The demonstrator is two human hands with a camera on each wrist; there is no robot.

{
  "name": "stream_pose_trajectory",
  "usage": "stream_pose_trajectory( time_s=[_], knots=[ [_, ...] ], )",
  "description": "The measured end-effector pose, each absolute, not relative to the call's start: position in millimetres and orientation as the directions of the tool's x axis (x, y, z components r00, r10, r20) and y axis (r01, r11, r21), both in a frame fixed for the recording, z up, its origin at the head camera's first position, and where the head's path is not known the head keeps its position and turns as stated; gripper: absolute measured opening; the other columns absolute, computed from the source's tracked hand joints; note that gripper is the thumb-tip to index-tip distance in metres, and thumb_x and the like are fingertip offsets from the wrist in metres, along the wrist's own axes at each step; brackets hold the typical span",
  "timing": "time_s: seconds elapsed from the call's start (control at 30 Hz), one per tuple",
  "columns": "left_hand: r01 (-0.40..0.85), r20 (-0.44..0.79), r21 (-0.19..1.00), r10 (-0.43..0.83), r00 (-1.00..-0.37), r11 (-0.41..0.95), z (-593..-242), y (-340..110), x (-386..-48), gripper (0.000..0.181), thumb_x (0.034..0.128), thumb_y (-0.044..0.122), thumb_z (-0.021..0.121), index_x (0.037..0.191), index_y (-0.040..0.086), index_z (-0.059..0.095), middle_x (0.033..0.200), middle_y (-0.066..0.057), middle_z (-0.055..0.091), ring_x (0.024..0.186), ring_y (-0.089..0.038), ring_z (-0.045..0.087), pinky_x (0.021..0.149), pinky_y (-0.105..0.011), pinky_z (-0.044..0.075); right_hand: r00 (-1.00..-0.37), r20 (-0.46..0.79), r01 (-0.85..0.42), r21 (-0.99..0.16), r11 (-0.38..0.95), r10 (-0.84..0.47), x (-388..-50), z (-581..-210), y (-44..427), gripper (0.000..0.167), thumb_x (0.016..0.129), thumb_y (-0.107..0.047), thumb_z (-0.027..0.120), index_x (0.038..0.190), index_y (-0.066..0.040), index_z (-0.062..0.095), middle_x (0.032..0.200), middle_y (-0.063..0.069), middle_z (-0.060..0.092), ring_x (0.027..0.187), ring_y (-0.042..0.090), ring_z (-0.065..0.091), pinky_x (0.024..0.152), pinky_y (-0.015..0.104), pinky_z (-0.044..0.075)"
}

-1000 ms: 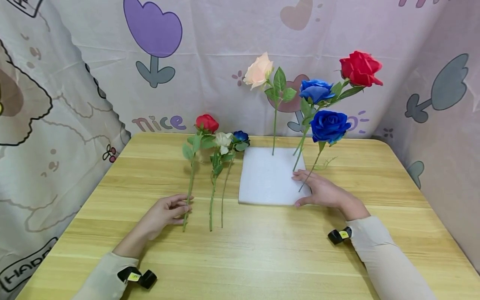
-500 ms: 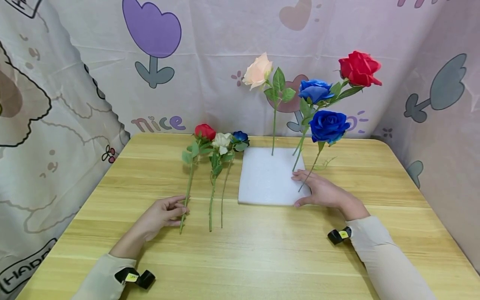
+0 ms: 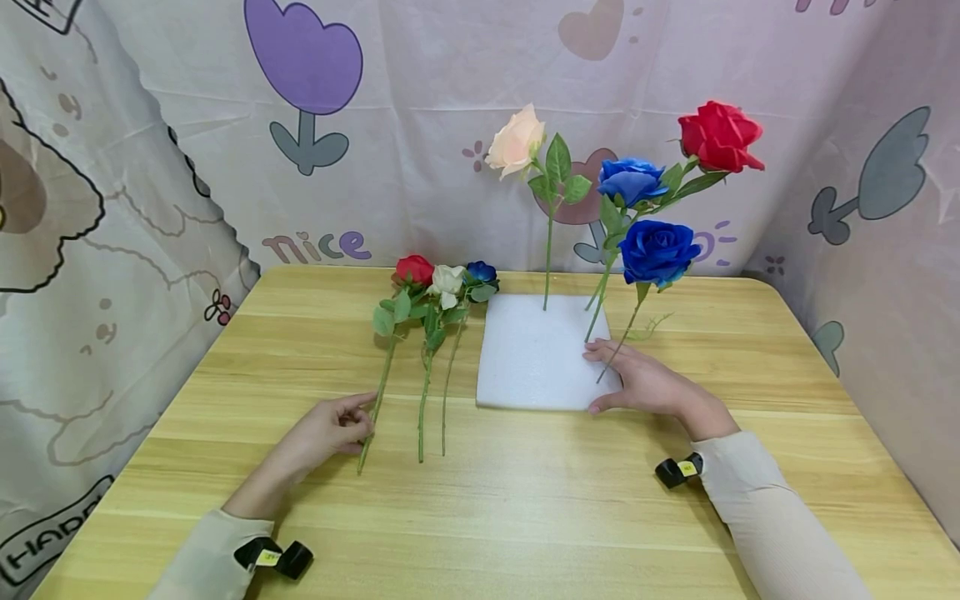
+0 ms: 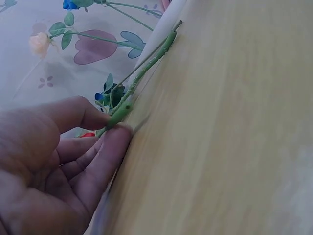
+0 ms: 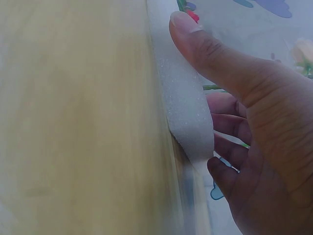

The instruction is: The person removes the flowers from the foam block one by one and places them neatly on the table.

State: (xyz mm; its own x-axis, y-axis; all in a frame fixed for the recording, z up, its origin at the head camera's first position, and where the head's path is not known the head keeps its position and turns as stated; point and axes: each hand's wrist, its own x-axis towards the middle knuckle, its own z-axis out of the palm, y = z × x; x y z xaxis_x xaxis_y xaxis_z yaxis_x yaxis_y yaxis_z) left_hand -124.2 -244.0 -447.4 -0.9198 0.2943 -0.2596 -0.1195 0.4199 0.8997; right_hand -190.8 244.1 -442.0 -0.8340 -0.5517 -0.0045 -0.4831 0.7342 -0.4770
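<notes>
My left hand (image 3: 330, 435) pinched the stem of a red rose (image 3: 413, 271) low down, the thumb and forefinger closed on it with no gap beyond the stem's own thickness, the other fingers bent in beneath. The stem slanted across the wooden table (image 3: 487, 517), its cut end nearest me and its bloom by the back edge; I could not tell whether any part of it was off the wood. Just to its right lay a white rose (image 3: 447, 285) and a dark blue rose (image 3: 482, 272), heads close together, bare stems pointing my way.

My right hand (image 3: 647, 382) rested at the near right corner of a white foam board (image 3: 528, 358), thumb and fingers spread well apart, the thumb along the front edge and the fingers by the right side, loosely set against the foam rather than clenched.

On the board a peach rose (image 3: 516, 142) stood nearly upright at the back. Along the right side stood an upper blue rose (image 3: 632, 182), a standing red rose (image 3: 722, 136) that leaned far right, and a lower blue rose (image 3: 660, 252), whose stem crossed in front of my right fingers. Behind the table hung a printed cloth (image 3: 435, 67).
</notes>
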Motion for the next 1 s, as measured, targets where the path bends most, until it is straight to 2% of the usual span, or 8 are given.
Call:
stream_pose_trajectory(
  time_s=[0.3, 0.7, 1.0],
  knots=[
    [-0.04, -0.215, 0.877, 0.317, -0.924, 0.479, -447.1, -242.1, -123.8, 0.064, 0.094, 0.003, 0.061, 0.15, -0.003, 0.031, 0.093, -0.012, 0.056, 0.083, -0.023, 0.058, 0.068, -0.032, 0.059, -0.836, -0.011, -0.479, -0.474, 0.738, -0.549, -190.8, -442.7, 243.7, 0.094, 0.07, -0.053, 0.082, 0.141, -0.001, 0.05, 0.152, 0.015, 0.037, 0.143, 0.038, 0.023, 0.115, 0.054, 0.022],
    [-0.017, -0.201, 0.871, 0.323, -0.925, 0.491, -450.8, -243.2, -126.3, 0.062, 0.0921, 0.003, 0.064, 0.147, -0.004, 0.037, 0.096, -0.013, 0.054, 0.081, -0.022, 0.057, 0.067, -0.032, 0.059, -0.835, -0.017, -0.476, -0.48, 0.737, -0.55, -190.8, -441.2, 243.1, 0.094, 0.07, -0.053, 0.083, 0.141, -0.001, 0.05, 0.153, 0.015, 0.037, 0.144, 0.038, 0.022, 0.115, 0.054, 0.021],
    [-0.035, -0.211, 0.877, 0.319, -0.924, 0.479, -450.6, -243.5, -127.0, 0.064, 0.0914, 0.002, 0.065, 0.147, -0.006, 0.035, 0.099, -0.014, 0.052, 0.082, -0.022, 0.056, 0.068, -0.032, 0.059, -0.834, -0.008, -0.478, -0.487, 0.731, -0.551, -190.7, -441.8, 243.7, 0.094, 0.07, -0.053, 0.083, 0.14, 0.0, 0.05, 0.152, 0.015, 0.037, 0.143, 0.038, 0.023, 0.114, 0.055, 0.022]
  ],
)
